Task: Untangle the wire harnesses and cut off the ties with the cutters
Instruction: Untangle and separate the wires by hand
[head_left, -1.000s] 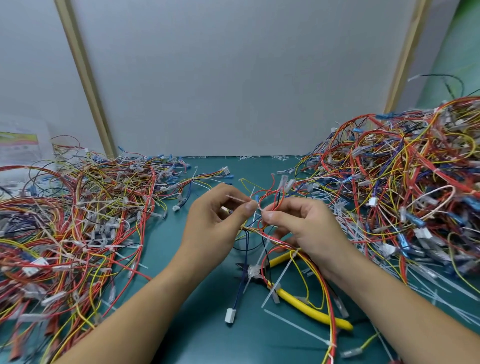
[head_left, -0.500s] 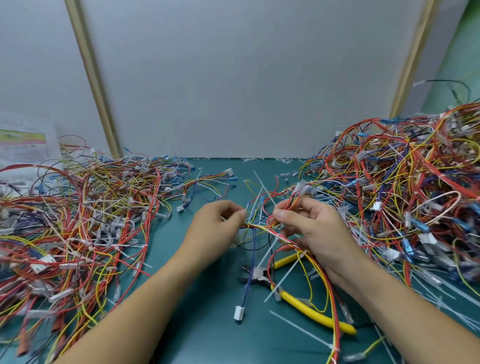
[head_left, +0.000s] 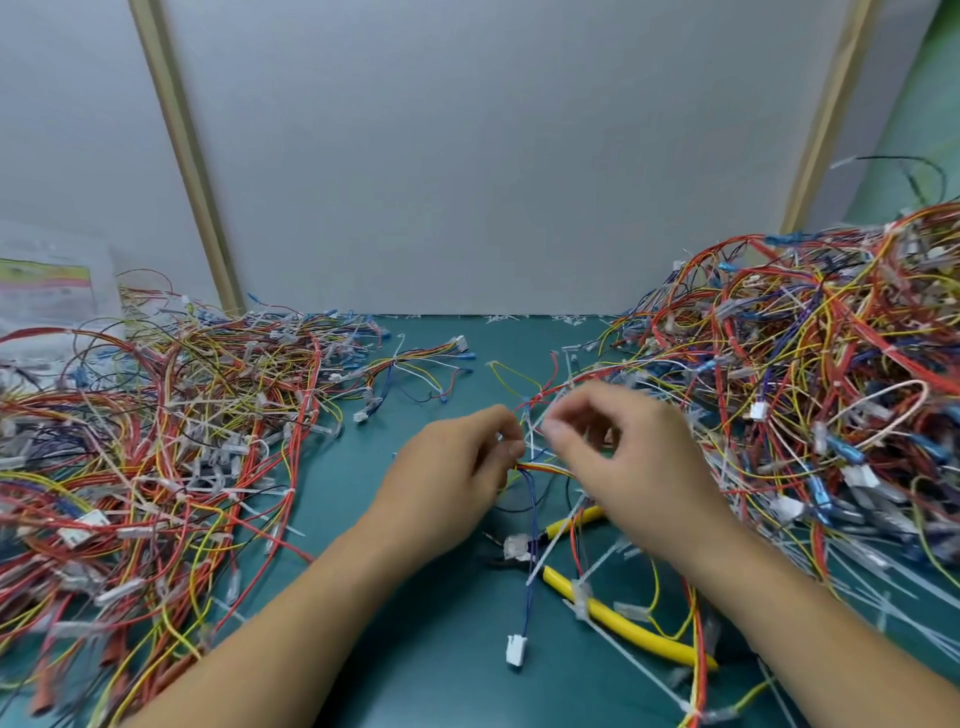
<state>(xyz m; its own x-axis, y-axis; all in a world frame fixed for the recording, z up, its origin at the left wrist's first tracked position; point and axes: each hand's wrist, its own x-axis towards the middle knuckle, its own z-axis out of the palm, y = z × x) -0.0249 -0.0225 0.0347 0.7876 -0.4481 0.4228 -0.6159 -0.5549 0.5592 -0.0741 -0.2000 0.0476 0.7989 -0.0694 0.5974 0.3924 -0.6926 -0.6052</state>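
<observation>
Light is bright and even from above, leaving only soft shadows under your arms (head_left: 291, 623) on the mat (head_left: 447, 649). Your right hand (head_left: 623, 457) smears with motion blur, and the wide lens splays the far posts (head_left: 186, 156) outward.

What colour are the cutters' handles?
Yellow; the cutters' handles show best in the head view.

Mat (head_left: 426, 649) teal, plain. Wire heap (head_left: 156, 457) at 9 o'clock and taller heap (head_left: 805, 389) at 3 o'clock: mostly red, laced yellow, blue, black, white. Cutters (head_left: 623, 621) at 5 o'clock, yellow handles; connector (head_left: 516, 650) white.
</observation>
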